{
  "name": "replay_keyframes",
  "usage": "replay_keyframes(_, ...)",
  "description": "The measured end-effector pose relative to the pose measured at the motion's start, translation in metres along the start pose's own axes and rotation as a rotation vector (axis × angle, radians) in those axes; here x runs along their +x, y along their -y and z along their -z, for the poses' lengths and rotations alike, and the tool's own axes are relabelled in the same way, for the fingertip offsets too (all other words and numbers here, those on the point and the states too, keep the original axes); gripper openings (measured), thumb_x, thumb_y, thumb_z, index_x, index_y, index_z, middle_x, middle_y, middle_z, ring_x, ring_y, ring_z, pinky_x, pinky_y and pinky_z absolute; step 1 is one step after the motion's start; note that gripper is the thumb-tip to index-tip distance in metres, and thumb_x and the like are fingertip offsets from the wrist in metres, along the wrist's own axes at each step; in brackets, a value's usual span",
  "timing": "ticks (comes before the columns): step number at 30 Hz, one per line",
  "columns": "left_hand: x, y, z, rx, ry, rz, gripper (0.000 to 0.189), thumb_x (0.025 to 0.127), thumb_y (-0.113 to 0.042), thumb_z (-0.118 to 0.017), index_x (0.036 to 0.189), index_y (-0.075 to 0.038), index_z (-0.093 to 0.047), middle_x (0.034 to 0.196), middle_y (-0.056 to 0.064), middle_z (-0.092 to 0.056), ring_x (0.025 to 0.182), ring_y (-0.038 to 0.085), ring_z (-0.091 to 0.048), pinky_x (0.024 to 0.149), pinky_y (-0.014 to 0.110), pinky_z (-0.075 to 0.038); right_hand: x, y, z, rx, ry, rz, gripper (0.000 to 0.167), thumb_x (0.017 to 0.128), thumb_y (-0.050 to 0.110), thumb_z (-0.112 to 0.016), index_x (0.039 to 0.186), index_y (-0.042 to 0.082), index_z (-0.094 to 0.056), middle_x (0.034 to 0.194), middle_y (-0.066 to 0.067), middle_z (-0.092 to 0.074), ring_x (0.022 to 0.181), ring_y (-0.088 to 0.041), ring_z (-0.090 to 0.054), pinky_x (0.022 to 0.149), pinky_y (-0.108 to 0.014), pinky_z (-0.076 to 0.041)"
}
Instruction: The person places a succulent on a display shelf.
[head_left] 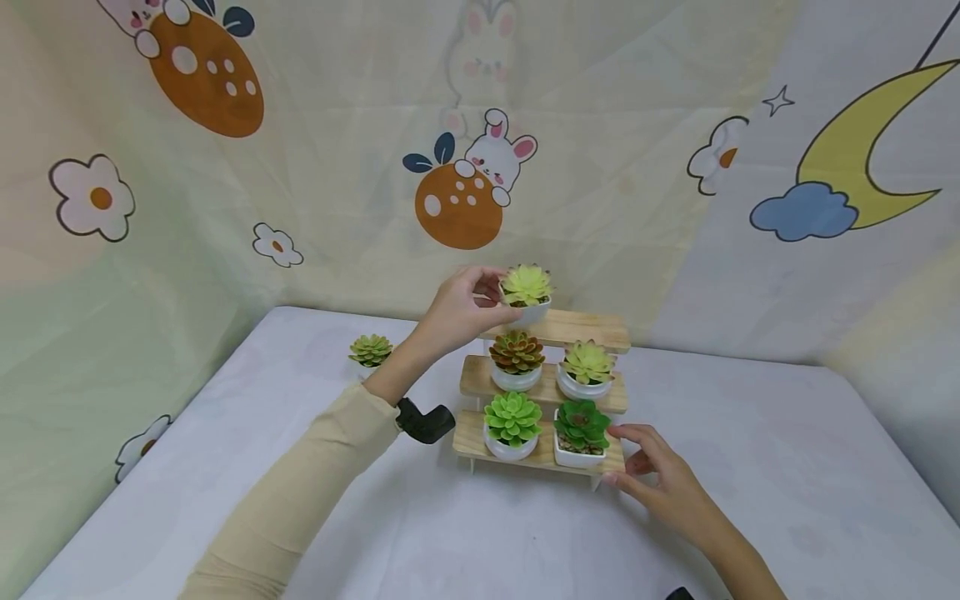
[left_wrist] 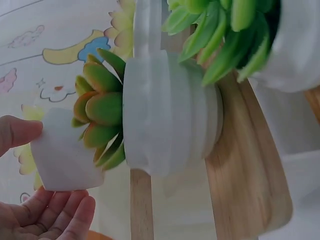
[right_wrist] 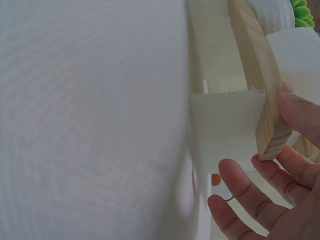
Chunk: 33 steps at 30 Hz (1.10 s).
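Observation:
My left hand (head_left: pixel 465 304) pinches a white pot with a pale yellow-green succulent (head_left: pixel 527 286) over the left end of the stand's top board. In the left wrist view that white pot (left_wrist: pixel 67 150) sits between thumb and fingers. At the stand's right end, my right hand (head_left: pixel 667 483) grips the end of the lowest board (right_wrist: pixel 272 135), thumb on one face. On the tiered wooden stand (head_left: pixel 540 454), the middle board bears a reddish-brown succulent (head_left: pixel 516 354) and a yellow-green one (head_left: pixel 588 364). The lowest holds a bright green succulent (head_left: pixel 513 421) and a dark green one (head_left: pixel 582 427).
Another potted green succulent (head_left: pixel 371 350) stands on the white-covered table (head_left: pixel 495 533), left of the stand and partly behind my left forearm. A printed cloth backdrop (head_left: pixel 600 167) rises behind the table. A black strap device (head_left: pixel 424 421) sits at my left wrist.

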<state>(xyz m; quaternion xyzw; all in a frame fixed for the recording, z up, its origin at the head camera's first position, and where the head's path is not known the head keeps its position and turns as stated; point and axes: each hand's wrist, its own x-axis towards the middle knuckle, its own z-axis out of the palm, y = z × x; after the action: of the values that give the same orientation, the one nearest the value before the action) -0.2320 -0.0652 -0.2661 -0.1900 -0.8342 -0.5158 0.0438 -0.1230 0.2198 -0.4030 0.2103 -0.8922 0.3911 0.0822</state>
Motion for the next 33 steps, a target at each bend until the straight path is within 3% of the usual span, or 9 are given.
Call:
replay_keyframes(9, 0.015, -0.011, -0.017, 0.063, 0.101, -0.010, 0.049, 0.079, -0.020, -0.074, 0.122, -0.006, -0.054, 0.107, 0.010, -0.055, 0.098, 0.019, -0.055, 0.084, 0.027, -0.050, 0.000, -0.002, -0.001, 0.010, -0.003, 0.009, 0.050, 0.080, 0.015, -0.073, 0.125, 0.011, -0.051, 0.121, -0.007, -0.053, 0.078, 0.002, -0.052, 0.068, -0.023, -0.052)
replay_keyframes(15, 0.021, -0.010, -0.024, 0.108, 0.161, 0.011, 0.051, 0.079, -0.023, -0.074, 0.124, -0.008, -0.054, 0.107, 0.007, -0.055, 0.099, 0.018, -0.055, 0.084, 0.027, -0.049, 0.000, -0.002, -0.001, 0.014, 0.001, 0.004, 0.051, 0.080, 0.016, -0.073, 0.125, 0.012, -0.051, 0.121, -0.006, -0.053, 0.078, 0.002, -0.052, 0.068, -0.023, -0.052)
replay_keyframes(23, 0.027, -0.010, -0.026, 0.089, 0.258, 0.104, 0.054, 0.082, -0.025, -0.072, 0.130, -0.012, -0.051, 0.117, 0.005, -0.055, 0.106, 0.017, -0.058, 0.078, 0.028, -0.052, 0.000, -0.002, -0.001, 0.002, -0.007, 0.016, 0.051, 0.079, 0.015, -0.073, 0.125, 0.011, -0.051, 0.121, -0.006, -0.053, 0.078, 0.002, -0.052, 0.068, -0.023, -0.052)
replay_keyframes(33, 0.035, -0.014, -0.025, 0.106, 0.356, 0.126, 0.056, 0.085, -0.028, -0.068, 0.136, -0.020, -0.047, 0.127, 0.001, -0.052, 0.111, 0.017, -0.056, 0.077, 0.028, -0.050, 0.001, -0.003, -0.001, 0.002, 0.010, -0.013, 0.050, 0.080, 0.016, -0.072, 0.125, 0.008, -0.051, 0.121, -0.009, -0.053, 0.077, 0.002, -0.052, 0.067, -0.023, -0.052)
